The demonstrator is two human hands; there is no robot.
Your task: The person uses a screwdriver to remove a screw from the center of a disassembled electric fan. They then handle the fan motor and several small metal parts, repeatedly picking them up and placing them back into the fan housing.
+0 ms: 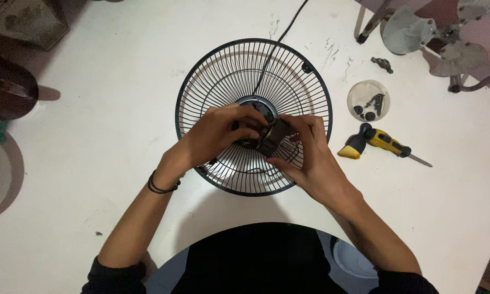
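Observation:
A black wire fan guard (217, 71) lies flat on the white table (103, 125), with a black cord (288, 24) running from its hub toward the far edge. Both hands meet over the hub. My left hand (217, 133) grips the near-left side of a small dark motor block (272, 137) at the centre. My right hand (310, 158) holds the same block from the right, thumb under it and fingers curled over its top. A dark band circles my left wrist.
A yellow-and-black screwdriver (383, 142) lies right of the guard. Beyond it stands a small round dish (368, 100) with dark screws and washers. A loose dark part (382, 63) and grey fan blades (419, 32) sit at the far right.

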